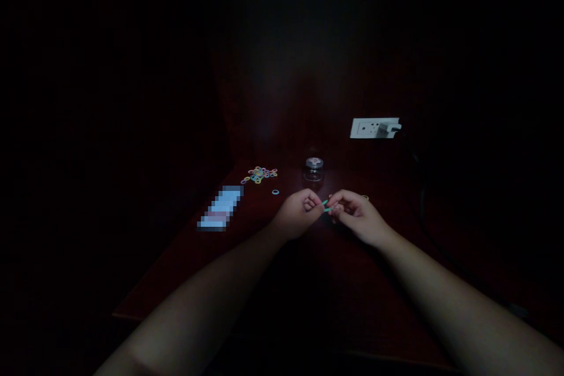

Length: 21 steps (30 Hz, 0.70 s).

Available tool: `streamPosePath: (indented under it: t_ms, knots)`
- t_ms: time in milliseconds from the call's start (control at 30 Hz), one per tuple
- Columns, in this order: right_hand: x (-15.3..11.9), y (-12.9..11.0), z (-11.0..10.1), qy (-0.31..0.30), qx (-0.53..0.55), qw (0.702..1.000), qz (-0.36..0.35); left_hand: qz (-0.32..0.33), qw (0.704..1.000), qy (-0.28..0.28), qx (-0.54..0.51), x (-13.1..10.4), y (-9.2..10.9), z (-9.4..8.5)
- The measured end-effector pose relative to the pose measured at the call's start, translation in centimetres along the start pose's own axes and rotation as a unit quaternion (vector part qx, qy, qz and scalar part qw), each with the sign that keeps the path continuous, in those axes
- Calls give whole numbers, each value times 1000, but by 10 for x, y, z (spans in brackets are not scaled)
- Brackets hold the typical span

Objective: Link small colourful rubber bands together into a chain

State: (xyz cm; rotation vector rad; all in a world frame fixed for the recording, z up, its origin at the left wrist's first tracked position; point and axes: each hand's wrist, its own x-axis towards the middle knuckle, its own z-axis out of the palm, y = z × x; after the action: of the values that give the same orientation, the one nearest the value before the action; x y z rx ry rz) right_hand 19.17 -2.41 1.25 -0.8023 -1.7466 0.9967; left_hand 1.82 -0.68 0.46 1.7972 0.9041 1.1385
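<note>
A small green hair tie [326, 209] is pinched between both hands above the dark red table. My left hand [300, 211] grips its left side with closed fingers. From the other side, my right hand [356, 214] holds it between thumb and fingers. Just beyond the hands stands a clear round jar [314, 169] with a patterned lid. To the left lies a loose pile of several coloured hair ties [259, 174]. A single blue hair tie [275, 192] rests nearer my left hand, and a pale one [365, 197] shows partly behind my right hand.
A phone-like slab with a blurred, bright screen [221, 208] lies on the left of the table [185, 270]. On the back wall is a white socket panel [374, 128] with a plug in it. A dark cable [423, 205] runs down the right side. The surroundings are very dark.
</note>
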Motion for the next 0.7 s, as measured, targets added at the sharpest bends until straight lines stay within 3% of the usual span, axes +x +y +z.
streamPosePath:
  t_ms: [200, 700]
  knots:
    - [0, 4, -2, 6, -47, 999, -1, 5, 1000, 1, -8, 0, -2, 1]
    - [-1, 0, 2, -7, -21, 1000, -18, -33, 997, 23, -71, 3, 1, 1]
